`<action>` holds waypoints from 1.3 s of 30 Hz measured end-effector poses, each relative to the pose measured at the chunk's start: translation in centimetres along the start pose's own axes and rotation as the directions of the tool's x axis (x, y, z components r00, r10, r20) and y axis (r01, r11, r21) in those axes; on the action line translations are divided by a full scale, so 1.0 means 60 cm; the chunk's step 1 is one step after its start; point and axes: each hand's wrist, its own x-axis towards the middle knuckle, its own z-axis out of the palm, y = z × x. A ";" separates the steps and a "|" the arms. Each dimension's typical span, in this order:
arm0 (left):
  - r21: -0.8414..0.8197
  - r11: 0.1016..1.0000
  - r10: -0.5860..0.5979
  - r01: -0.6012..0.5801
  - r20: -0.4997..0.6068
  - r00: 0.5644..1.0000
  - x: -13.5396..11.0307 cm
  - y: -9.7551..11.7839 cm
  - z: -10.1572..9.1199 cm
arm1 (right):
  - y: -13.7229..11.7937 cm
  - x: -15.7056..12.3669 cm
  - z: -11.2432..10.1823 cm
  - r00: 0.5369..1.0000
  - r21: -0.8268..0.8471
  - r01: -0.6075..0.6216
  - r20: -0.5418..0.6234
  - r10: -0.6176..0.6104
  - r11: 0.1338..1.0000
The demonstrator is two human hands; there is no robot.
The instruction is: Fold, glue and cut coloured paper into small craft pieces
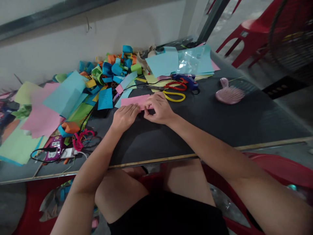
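A strip of pink paper (134, 100) lies on the dark table in front of me, under both hands. My left hand (126, 117) rests on its near left part, fingers together and pressing the paper down. At its right end, my right hand (158, 107) pinches the near edge between thumb and fingers. Just beyond the right hand are scissors with one red and one yellow handle loop (174, 96). Behind them sits a blue glue gun (187, 81). A small blue paper piece (105, 99) lies left of the strip.
Folded coloured paper pieces (117, 67) are heaped by the wall. Loose sheets (40, 111) cover the left side, near a pink pair of pliers (81, 138) and a purple device (55, 148) with cables. A pink hairbrush (229, 93) lies right; a fan (293, 39) stands beyond.
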 end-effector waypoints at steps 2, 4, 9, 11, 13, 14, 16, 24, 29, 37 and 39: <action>-0.020 1.000 0.003 -0.003 0.014 1.000 0.000 0.002 -0.001 | -0.003 0.002 0.000 1.000 0.004 0.014 -0.008 -0.014 1.000; -0.057 0.998 -0.011 0.013 0.034 0.999 -0.001 0.003 -0.002 | -0.007 0.004 -0.001 1.000 -0.005 0.008 -0.003 -0.008 1.000; 0.001 1.000 0.017 -0.017 0.045 0.999 0.002 0.008 -0.006 | -0.010 0.005 -0.004 0.999 -0.032 -0.003 0.041 0.004 0.999; 0.058 0.997 0.057 -0.058 0.023 0.998 0.004 0.010 -0.009 | -0.010 0.005 -0.005 0.996 -0.032 -0.026 0.084 0.029 0.999; 0.060 0.996 0.062 -0.064 0.022 0.998 0.005 0.013 -0.010 | -0.010 0.005 -0.005 0.994 -0.027 -0.048 0.101 0.051 0.998; 0.038 0.998 0.049 -0.050 0.034 0.998 0.005 0.014 -0.010 | -0.010 0.005 -0.004 0.994 -0.026 -0.052 0.100 0.054 0.998; -0.036 0.999 0.009 -0.006 0.060 0.998 0.005 0.016 -0.011 | -0.011 0.005 -0.003 0.996 -0.032 -0.042 0.078 0.044 0.999; 0.026 0.998 0.054 -0.054 -0.020 0.998 0.002 0.002 -0.020 | 0.005 0.001 -0.006 0.993 -0.020 -0.096 0.060 0.097 0.995; -0.060 0.998 0.003 -0.003 0.006 1.000 -0.003 -0.004 -0.017 | 0.014 -0.001 -0.009 0.990 -0.022 -0.120 0.075 0.122 0.992; 0.016 0.999 0.050 -0.049 -0.031 0.998 -0.001 -0.004 -0.018 | 0.007 0.004 -0.015 0.999 -0.029 -0.028 0.021 0.029 0.999; 0.005 0.999 0.035 -0.035 -0.026 0.999 -0.001 -0.003 -0.017 | 0.007 0.004 -0.015 1.000 -0.025 -0.003 -0.005 0.003 1.000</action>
